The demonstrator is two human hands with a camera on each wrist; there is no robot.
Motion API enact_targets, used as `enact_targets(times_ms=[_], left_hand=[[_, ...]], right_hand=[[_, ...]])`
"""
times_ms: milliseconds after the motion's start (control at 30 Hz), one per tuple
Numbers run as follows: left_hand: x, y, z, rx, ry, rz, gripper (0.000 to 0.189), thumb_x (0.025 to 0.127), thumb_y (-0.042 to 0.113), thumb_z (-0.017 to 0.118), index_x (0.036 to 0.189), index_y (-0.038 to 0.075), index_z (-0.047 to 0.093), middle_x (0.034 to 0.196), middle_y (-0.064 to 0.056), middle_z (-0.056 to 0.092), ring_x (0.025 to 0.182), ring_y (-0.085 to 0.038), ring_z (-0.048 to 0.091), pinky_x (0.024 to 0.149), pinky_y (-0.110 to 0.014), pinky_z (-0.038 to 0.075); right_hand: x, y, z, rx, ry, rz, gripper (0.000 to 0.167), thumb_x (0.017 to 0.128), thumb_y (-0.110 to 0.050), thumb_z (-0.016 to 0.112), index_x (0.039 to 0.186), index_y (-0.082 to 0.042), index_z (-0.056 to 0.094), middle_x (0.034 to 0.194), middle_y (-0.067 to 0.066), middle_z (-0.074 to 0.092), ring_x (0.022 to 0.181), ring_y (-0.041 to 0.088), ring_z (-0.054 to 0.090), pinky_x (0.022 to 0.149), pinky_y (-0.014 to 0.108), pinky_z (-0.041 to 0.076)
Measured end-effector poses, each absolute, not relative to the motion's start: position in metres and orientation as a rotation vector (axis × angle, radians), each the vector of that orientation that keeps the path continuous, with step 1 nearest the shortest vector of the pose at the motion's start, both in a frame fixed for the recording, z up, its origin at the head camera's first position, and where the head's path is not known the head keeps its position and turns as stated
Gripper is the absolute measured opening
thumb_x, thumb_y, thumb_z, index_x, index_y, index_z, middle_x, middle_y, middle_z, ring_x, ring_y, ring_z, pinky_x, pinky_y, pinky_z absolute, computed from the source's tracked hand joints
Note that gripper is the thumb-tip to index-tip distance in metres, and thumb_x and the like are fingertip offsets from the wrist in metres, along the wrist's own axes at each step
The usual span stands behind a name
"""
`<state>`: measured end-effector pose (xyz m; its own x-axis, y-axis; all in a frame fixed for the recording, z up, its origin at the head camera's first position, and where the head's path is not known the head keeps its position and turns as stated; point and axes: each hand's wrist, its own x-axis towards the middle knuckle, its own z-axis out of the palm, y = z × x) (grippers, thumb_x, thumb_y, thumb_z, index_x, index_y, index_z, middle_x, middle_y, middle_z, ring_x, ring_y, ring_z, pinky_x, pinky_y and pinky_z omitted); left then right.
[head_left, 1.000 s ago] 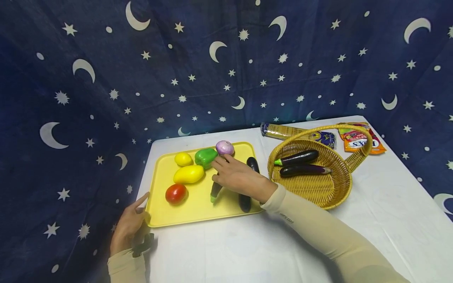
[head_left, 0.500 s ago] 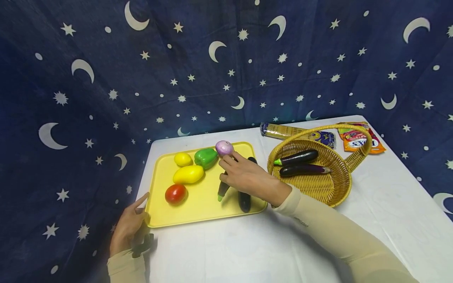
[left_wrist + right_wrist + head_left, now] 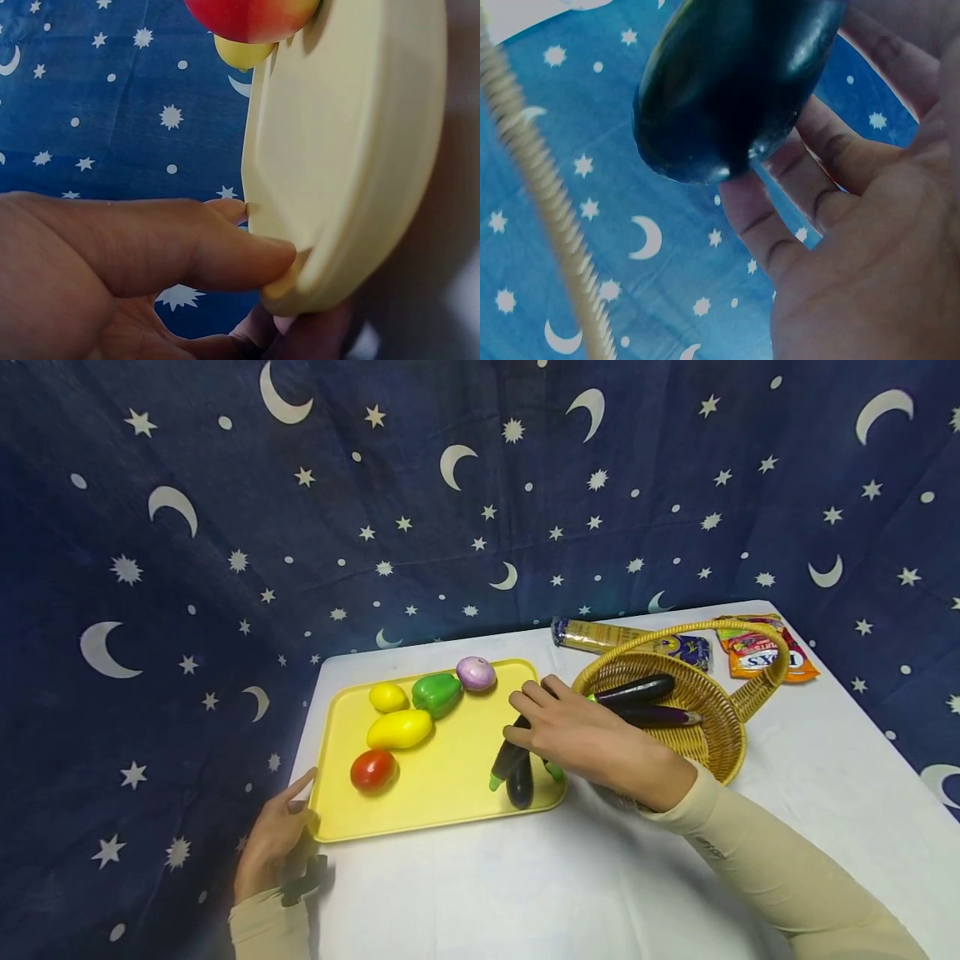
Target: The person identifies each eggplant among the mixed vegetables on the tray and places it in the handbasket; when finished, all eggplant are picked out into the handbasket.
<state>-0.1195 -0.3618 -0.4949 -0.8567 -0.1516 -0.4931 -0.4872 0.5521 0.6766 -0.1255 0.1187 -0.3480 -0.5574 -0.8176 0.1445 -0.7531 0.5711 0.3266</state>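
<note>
My right hand [image 3: 573, 731] holds a dark eggplant [image 3: 508, 764] by its body over the tray's right side, green stem pointing toward the front. In the right wrist view the eggplant's glossy rounded end [image 3: 727, 90] lies against the fingers. Beneath it on the yellow tray [image 3: 442, 793] is another dark eggplant [image 3: 520, 789], and a green stem tip [image 3: 553, 770] shows beside it, the rest hidden by the hand. My left hand [image 3: 272, 839] grips the tray's front left corner, thumb on the rim [image 3: 307, 277] and fingers underneath.
The tray also bears a tomato [image 3: 373, 772], a mango [image 3: 400, 729], a lemon [image 3: 387, 697], a green pepper [image 3: 437, 695] and a purple onion [image 3: 476, 673]. Right of it, a wicker basket [image 3: 726, 743] with a tall handle holds two eggplants [image 3: 637, 690]. Behind are packets [image 3: 765, 652].
My right hand has carried the eggplant rightward from the tray's middle to its right side, near the basket. The left hand stays on the tray's corner.
</note>
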Motion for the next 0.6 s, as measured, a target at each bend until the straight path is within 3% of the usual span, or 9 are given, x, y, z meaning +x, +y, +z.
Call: enact_targets(times_ms=[100, 300, 467, 600], left_hand=[[-0.120, -0.361, -0.496, -0.525, 2.395, 1.230, 0.086, 0.095, -0.001, 0.051, 0.170, 0.031, 0.025, 0.158, -0.040, 0.043, 0.125, -0.041, 0.054, 0.093, -0.043, 0.048], [-0.121, -0.361, -0.494, -0.559, 2.369, 1.220, 0.081, 0.100, 0.004, 0.050, 0.170, 0.035, 0.023, 0.157, -0.037, 0.046, 0.117, -0.039, 0.058, 0.076, -0.036, 0.049], [-0.121, -0.364, -0.492, -0.578, 2.340, 1.229, 0.084, 0.098, 0.003, 0.050, 0.171, 0.033, 0.020, 0.159, -0.037, 0.042, 0.123, -0.040, 0.053, 0.088, -0.041, 0.047], [-0.121, -0.365, -0.493, -0.594, 2.322, 1.242, 0.086, 0.096, 0.003, 0.050, 0.171, 0.033, 0.020, 0.160, -0.036, 0.042, 0.124, -0.040, 0.053, 0.090, -0.043, 0.048]], right_hand=[[-0.117, 0.137, -0.345, 1.279, -2.574, -0.285, 0.043, 0.089, -0.007, 0.082, 0.127, -0.026, 0.074, 0.115, 0.007, 0.060, 0.105, 0.028, 0.051, 0.095, 0.044, 0.044], [-0.104, 0.177, -0.338, 1.202, -2.621, -0.221, 0.043, 0.092, -0.003, 0.074, 0.127, -0.027, 0.075, 0.115, 0.010, 0.060, 0.109, 0.031, 0.053, 0.095, 0.047, 0.045], [-0.100, 0.203, -0.330, 1.116, -2.670, -0.200, 0.049, 0.091, 0.001, 0.075, 0.129, -0.029, 0.075, 0.119, 0.012, 0.061, 0.110, 0.035, 0.054, 0.098, 0.051, 0.046], [-0.099, 0.223, -0.325, 1.038, -2.731, -0.134, 0.055, 0.083, 0.000, 0.082, 0.130, -0.028, 0.076, 0.116, 0.013, 0.061, 0.107, 0.036, 0.054, 0.092, 0.052, 0.044]])
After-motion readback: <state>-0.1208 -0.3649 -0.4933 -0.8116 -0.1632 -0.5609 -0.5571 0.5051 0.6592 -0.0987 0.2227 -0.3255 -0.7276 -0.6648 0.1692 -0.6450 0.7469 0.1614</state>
